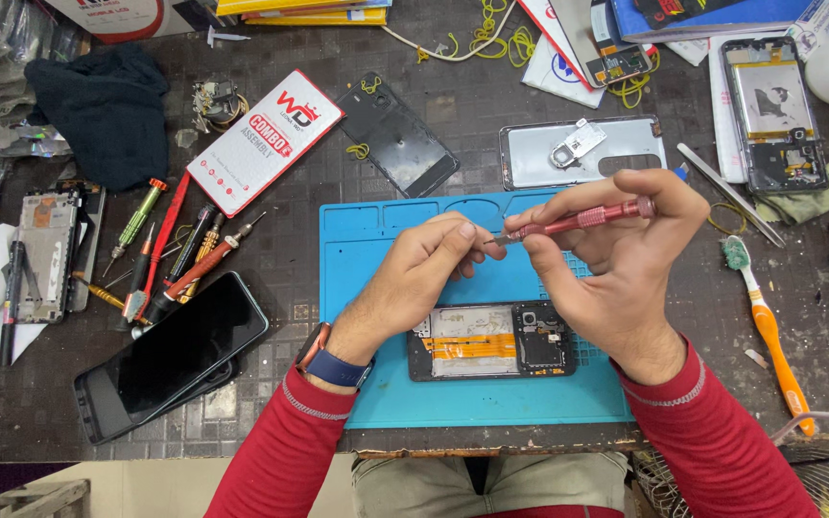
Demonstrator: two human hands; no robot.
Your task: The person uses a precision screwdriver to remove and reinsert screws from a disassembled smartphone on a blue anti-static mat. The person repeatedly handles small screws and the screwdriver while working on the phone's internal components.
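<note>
My right hand (616, 259) holds a red precision screwdriver (582, 220) level above a blue work mat (491, 393). My left hand (424, 269) pinches at the screwdriver's metal tip, fingers closed; what lies between the fingertips is too small to tell. Below both hands, an opened phone (491, 341) lies on the mat, its orange ribbon cable and camera module exposed. Both sleeves are red, and a dark watch sits on my left wrist.
Several screwdrivers (179, 254) lie left of the mat beside a dark phone (170, 355). A black back cover (397, 136) and grey back cover (582, 152) sit behind the mat. Tweezers (729, 194), an orange toothbrush (769, 331) and another opened phone (776, 110) lie right.
</note>
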